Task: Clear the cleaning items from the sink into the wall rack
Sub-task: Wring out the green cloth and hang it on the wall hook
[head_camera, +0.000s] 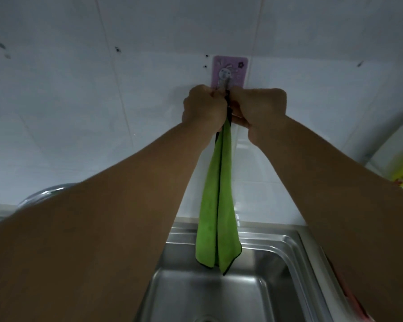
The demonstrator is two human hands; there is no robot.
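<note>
Green cloth (218, 205) with a dark edge hangs folded lengthwise from both hands, its top bunched between them right at the small hook (226, 82) of a purple adhesive plate (239, 73) stuck to the white tiled wall (79, 101). Left hand (204, 109) and right hand (257, 110) each have their grip closed tight on the cloth's upper end, knuckles nearly touching. Whether the cloth's loop is already over the hook cannot be told, since the fingers cover it. The cloth's lower corners dangle above the back rim of the steel sink (277, 263), clear of the basin. A chrome tap (44, 194) shows behind the left forearm.
</note>
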